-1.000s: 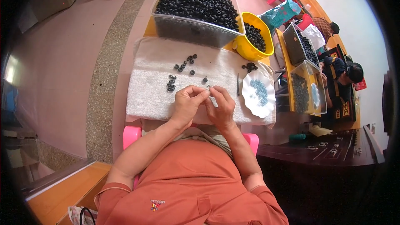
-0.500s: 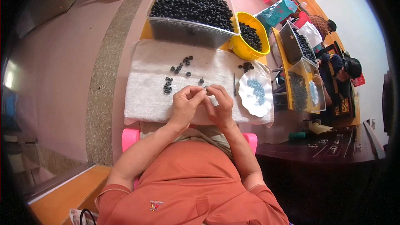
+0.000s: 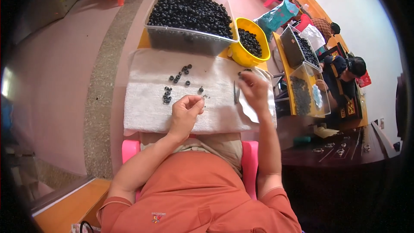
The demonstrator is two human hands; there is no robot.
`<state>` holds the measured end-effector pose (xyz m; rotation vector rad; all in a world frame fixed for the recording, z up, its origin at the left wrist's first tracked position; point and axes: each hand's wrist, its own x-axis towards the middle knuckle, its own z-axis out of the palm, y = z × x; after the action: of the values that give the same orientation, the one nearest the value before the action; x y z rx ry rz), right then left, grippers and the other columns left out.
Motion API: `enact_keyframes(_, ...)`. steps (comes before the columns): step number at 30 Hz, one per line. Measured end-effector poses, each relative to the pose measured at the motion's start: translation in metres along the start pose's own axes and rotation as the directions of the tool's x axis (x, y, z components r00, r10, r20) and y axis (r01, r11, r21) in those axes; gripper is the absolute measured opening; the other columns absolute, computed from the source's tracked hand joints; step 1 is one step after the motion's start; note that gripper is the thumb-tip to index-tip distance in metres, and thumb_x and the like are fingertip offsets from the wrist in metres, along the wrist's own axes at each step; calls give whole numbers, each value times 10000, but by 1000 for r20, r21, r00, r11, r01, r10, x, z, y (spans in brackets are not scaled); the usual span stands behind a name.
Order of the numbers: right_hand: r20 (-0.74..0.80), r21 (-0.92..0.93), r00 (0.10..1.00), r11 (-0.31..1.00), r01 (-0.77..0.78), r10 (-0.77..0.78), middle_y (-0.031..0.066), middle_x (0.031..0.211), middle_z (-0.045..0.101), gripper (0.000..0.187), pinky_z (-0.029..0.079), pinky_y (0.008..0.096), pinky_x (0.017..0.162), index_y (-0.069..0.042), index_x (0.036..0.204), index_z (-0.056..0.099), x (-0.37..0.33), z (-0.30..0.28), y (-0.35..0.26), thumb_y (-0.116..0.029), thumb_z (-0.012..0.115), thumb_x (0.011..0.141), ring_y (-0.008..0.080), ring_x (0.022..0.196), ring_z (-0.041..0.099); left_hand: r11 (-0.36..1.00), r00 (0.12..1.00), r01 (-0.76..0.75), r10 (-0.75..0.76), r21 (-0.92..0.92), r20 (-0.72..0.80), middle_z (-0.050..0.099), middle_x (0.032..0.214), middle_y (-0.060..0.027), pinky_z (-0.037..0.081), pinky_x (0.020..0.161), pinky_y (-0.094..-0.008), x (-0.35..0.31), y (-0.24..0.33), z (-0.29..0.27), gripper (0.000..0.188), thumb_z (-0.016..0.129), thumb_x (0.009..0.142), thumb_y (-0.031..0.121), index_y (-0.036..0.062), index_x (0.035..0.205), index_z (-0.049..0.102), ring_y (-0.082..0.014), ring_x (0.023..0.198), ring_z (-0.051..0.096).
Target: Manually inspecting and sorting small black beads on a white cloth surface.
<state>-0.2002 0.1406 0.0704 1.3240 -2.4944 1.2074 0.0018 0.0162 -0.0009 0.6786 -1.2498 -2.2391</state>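
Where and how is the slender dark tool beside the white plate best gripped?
Probably pinch its middle, from above and the left: the slender dark tool lies pointing away from the person on the white towel, with the white plate and right hand to its right.

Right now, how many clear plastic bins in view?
3. One large bin just beyond the white cloth; two on the side table at right, a far bin and a near bin. Others may be hidden in the background.
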Motion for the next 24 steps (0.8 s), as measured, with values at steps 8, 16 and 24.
enact_keyframes(8, -257, -346, 918, 915, 206, -304, 145, 895, 683, 369, 538, 319, 627, -25, 1138, 627, 65, 8, -6, -72, 765, 799, 237, 707, 686, 989, 997, -83, 82, 120, 14, 645, 820, -1, 461, 606, -210, -3, -2, 4, 128, 679, 904, 130, 22, 971, 670, -63, 714, 582)
enact_keyframes(16, 295, 30, 868, 912, 409, -399, 86, 981, 684, 213, 539, 364, 765, -80, 986, 708, 17, 101, -47, -149, 745, 788, 251, 872, 658, 835, 885, -458, 459, 303, 74, 671, 845, -18, 497, 673, -228, -18, 6, 14, 95, 718, 862, 63, 17, 923, 662, -74, 730, 595)
enact_keyframes(24, 405, -191, 794, 807, 559, -453, 51, 1095, 639, 239, 494, 369, 877, -90, 1015, 708, 26, 128, -73, -186, 715, 796, 261, 1043, 563, 688, 765, -630, 629, 360, 136, 675, 837, -55, 504, 672, -258, -22, 14, 14, 92, 731, 833, 37, 19, 879, 653, -120, 719, 614)
